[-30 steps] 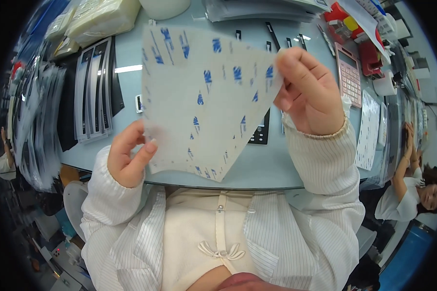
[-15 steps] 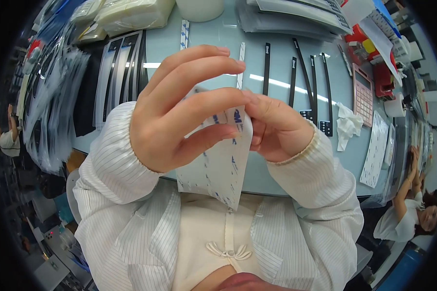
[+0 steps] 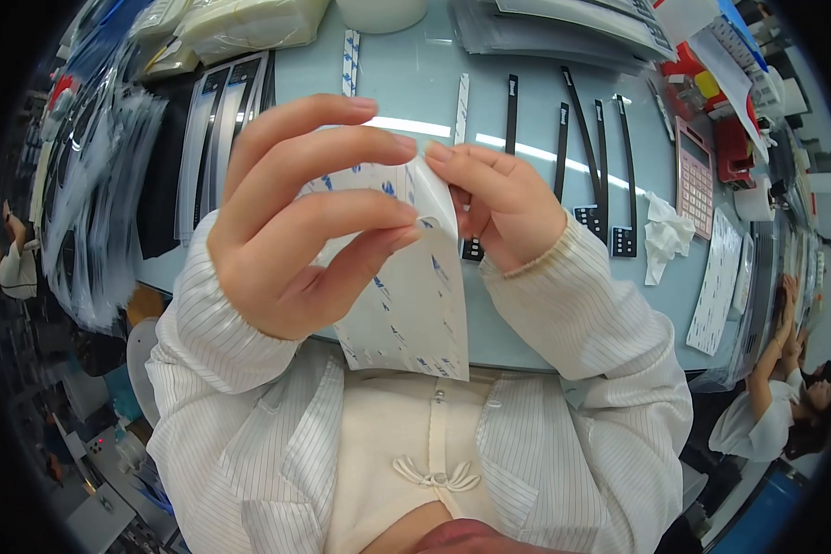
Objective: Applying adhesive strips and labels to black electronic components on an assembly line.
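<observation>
A white adhesive sheet [image 3: 402, 319] with blue printed marks on its backing hangs between my hands, above the table's front edge. My right hand [image 3: 512, 208] pinches its top right corner between thumb and fingers, and the sheet curls there. In front of the sheet's upper part is my left hand [image 3: 291, 231]. Its thumb and index fingertips are pressed together beside the curled edge, and the other fingers arch above. Whatever lies between those fingertips is too small to make out. My left fingers cover part of the sheet's upper left.
Several black strips [image 3: 560, 152] and narrow printed strips [image 3: 461, 106] lie on the table [image 3: 526, 319]. To the right are a crumpled tissue [image 3: 665, 238], pink calculator [image 3: 694, 171] and another printed sheet [image 3: 714, 291]. Clear plastic pieces [image 3: 111, 203] are piled left. A co-worker [image 3: 776, 406] sits far right.
Both hands and the sheet have shifted left. My left thumb and index finger have come together, and the sheet now faces me more flatly.
</observation>
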A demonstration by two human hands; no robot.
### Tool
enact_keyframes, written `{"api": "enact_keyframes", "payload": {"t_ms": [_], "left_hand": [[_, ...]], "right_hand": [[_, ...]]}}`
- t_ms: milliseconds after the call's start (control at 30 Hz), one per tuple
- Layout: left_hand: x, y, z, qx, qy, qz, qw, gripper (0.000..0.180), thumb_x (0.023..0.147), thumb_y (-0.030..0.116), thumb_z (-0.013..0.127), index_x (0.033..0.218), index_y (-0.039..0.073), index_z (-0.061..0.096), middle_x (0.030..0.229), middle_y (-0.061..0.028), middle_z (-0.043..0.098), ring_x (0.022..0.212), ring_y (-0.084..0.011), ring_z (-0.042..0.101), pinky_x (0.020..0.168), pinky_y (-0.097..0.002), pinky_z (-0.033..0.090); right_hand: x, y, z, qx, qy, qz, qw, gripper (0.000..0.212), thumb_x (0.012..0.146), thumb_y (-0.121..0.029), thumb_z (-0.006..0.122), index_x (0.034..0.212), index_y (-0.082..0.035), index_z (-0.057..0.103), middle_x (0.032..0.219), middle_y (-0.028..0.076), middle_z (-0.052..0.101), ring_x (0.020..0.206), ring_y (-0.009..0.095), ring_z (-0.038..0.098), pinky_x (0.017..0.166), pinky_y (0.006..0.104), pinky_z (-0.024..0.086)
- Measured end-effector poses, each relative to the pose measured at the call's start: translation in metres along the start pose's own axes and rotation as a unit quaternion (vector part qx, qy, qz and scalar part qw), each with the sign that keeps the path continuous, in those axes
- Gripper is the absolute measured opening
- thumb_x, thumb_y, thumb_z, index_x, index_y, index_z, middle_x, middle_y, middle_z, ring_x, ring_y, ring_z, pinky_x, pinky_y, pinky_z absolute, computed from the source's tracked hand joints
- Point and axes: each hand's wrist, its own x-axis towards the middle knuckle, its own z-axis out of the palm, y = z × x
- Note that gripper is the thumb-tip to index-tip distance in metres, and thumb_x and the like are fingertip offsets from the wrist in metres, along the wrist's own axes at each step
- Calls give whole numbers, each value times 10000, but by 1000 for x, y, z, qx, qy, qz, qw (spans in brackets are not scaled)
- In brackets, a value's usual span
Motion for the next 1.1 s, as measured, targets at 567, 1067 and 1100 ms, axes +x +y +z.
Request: {"api": "enact_keyframes", "payload": {"t_ms": [567, 1067, 1100], "left_hand": [[-1, 16, -27, 10, -20, -18, 1000, 205, 831, 282, 739, 903, 108, 656, 1090, -142, 663, 1172, -379, 544, 1007, -489, 409], [17, 11, -17, 28, -49, -8, 998, 188, 716, 111, 805, 856, 74, 685, 1069, -131, 686, 1144, -349, 567, 933, -427, 470], [17, 12, -18, 29, -45, -9, 999, 190, 714, 112, 807, 856, 74, 685, 1069, -129, 687, 1144, -348, 567, 932, -427, 471]], "right_hand": [[23, 4, -48, -488, 232, -367, 757, 237, 849, -200, 736, 997, -18, 700, 779, 20, 631, 557, 70, 425, 524, 231, 362], [-41, 32, -23, -482, 84, -388, 781, 303, 724, -65, 828, 1004, -45, 716, 795, 13, 620, 528, 38, 406, 450, 192, 289], [-40, 31, -23, -485, 94, -384, 780, 287, 728, -57, 823, 995, -44, 719, 797, 16, 624, 522, 39, 408, 449, 190, 292]]}}
